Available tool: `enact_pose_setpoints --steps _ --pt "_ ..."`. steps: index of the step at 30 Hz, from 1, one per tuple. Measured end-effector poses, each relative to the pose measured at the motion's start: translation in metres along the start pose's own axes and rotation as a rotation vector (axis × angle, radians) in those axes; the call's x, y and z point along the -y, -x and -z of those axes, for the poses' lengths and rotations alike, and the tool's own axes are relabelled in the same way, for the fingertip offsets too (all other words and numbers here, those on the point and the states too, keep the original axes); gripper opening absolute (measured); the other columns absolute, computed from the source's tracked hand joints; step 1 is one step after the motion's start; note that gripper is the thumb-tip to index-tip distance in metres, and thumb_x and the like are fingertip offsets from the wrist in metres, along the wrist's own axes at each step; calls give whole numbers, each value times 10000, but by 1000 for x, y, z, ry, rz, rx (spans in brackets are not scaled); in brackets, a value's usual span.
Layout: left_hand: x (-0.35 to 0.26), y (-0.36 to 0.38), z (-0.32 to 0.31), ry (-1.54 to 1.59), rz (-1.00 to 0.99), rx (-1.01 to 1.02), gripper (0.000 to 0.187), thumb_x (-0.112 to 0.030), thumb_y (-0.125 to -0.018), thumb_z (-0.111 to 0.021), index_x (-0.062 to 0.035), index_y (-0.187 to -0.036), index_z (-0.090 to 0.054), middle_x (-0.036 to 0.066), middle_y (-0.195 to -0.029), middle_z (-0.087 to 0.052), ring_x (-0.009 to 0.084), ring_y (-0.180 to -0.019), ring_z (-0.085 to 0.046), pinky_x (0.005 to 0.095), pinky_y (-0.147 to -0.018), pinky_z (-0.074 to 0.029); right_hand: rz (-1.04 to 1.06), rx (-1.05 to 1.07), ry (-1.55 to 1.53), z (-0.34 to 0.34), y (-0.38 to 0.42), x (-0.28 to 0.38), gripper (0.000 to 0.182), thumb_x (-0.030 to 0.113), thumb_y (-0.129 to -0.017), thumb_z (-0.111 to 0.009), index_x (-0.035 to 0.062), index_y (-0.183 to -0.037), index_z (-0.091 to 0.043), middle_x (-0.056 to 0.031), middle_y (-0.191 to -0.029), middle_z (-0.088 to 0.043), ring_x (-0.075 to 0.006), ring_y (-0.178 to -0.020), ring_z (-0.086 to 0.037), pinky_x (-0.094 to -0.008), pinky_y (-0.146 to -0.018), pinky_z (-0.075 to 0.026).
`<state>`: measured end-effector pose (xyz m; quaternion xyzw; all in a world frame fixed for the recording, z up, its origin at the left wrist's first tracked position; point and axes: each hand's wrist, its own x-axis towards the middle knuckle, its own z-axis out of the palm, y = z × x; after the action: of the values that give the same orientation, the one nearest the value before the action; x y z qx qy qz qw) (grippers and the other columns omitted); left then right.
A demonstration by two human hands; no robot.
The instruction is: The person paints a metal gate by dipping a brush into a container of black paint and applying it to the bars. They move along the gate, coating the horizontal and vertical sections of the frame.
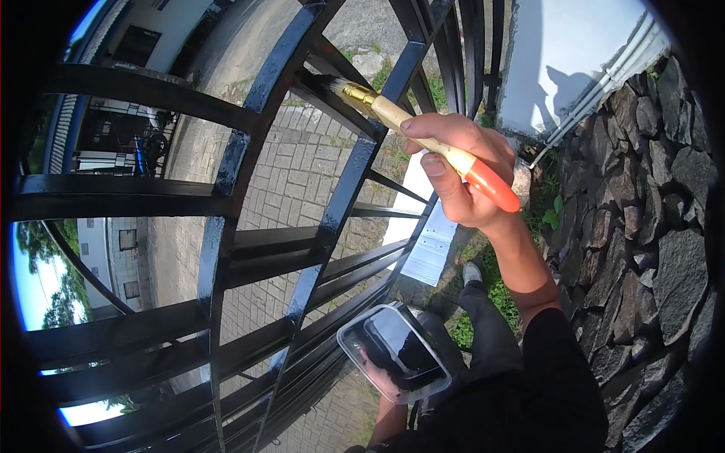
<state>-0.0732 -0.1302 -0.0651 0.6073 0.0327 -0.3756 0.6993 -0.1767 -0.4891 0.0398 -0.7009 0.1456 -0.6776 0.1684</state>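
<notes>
My right hand (462, 175) gripped the wooden, orange-tipped paintbrush (423, 136), bristles slanting up-left onto the black metal gate bar (343, 189). My left hand (385, 385) held the clear plastic paint tray (393, 351) below.

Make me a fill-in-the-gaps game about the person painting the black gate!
1. The right hand holds a paintbrush whose handle tip is ____ in colour.
2. The brush's bristles touch a bar of the ____ metal gate.
3. The left hand holds a clear plastic ____ with black paint in it.
4. Beside the person stands a wall made of ____.

Missing words: orange; black; container; stones
</notes>
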Motion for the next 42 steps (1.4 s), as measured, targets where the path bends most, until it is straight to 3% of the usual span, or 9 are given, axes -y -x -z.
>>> enact_pose_setpoints --steps 2,9,12,23,26,29,39,40,42 --pt "0 0 3 -125 -141 95 460 -368 -983 -405 -15 -1277 -438 127 -1066 -595 213 -919 -619 343 -851 -519 -2 0 -20 -2 -5 3 227 74 -802 -675 52 -1016 -603 -75 -843 -676 -171 -574 -626 -258 -490 -480" --pt "-10 1 -13 117 96 -105 433 -285 -994 -389 -9 -1328 -374 124 -1076 -572 193 -920 -611 320 -801 -536 -19 19 -7 -1 0 1 236 55 -776 -683 55 -999 -607 -69 -842 -674 -169 -564 -620 -250 -477 -475" --pt "35 -31 99 -7 -50 13 424 -251 -996 -378 -10 -1345 -362 123 -1106 -558 196 -935 -604 321 -808 -534 -8 5 13 -1 -1 5 235 55 -774 -686 56 -995 -606 -66 -843 -676 -168 -569 -625 -249 -470 -471" --pt "-9 4 -5 9 -1 -9 525 -107 -937 -416 -10 -1425 -248 163 -1247 -469 227 -1063 -549 346 -913 -489 2 -33 -31 -5 -1 5 202 66 -789 -677 60 -980 -610 -59 -839 -674 -164 -571 -623 -253 -462 -464" --pt "-1 -4 19 -105 -59 94 474 -174 -942 -441 15 -1363 -331 143 -1136 -552 220 -981 -587 333 -861 -505 18 -29 -35 -5 -6 8 178 78 -799 -671 60 -967 -613 -54 -824 -670 -157 -556 -614 -251 -458 -461" --pt "-13 -6 -4 289 246 -89 422 -258 -966 -425 10 -1293 -410 113 -997 -622 223 -906 -620 338 -808 -519 0 19 -17 -1 -3 8 166 80 -802 -668 62 -958 -617 -48 -814 -667 -148 -541 -601 -246 -452 -455" --pt "-1 -7 20 -512 -407 193 389 -224 -981 -376 -7 -1303 -406 116 -1137 -573 208 -965 -601 322 -834 -519 46 22 4 -4 -8 9 159 67 -775 -697 62 -918 -627 -5 -878 -669 -117 -580 -610 -230 -461 -472" --pt "-12 -9 7 32 84 -76 404 -254 -984 -366 -11 -1304 -405 104 -1133 -577 205 -966 -599 316 -838 -521 44 21 4 -3 -7 10 159 67 -775 -697 62 -918 -627 -5 -878 -669 -117 -580 -610 -230 -461 -472" --pt "-6 -7 14 17 -17 23 400 -262 -994 -344 -25 -1308 -410 92 -1151 -570 202 -969 -596 305 -830 -521 -34 64 7 0 -4 13 165 58 -761 -709 70 -906 -631 1 -874 -668 -112 -577 -604 -223 -461 -471"
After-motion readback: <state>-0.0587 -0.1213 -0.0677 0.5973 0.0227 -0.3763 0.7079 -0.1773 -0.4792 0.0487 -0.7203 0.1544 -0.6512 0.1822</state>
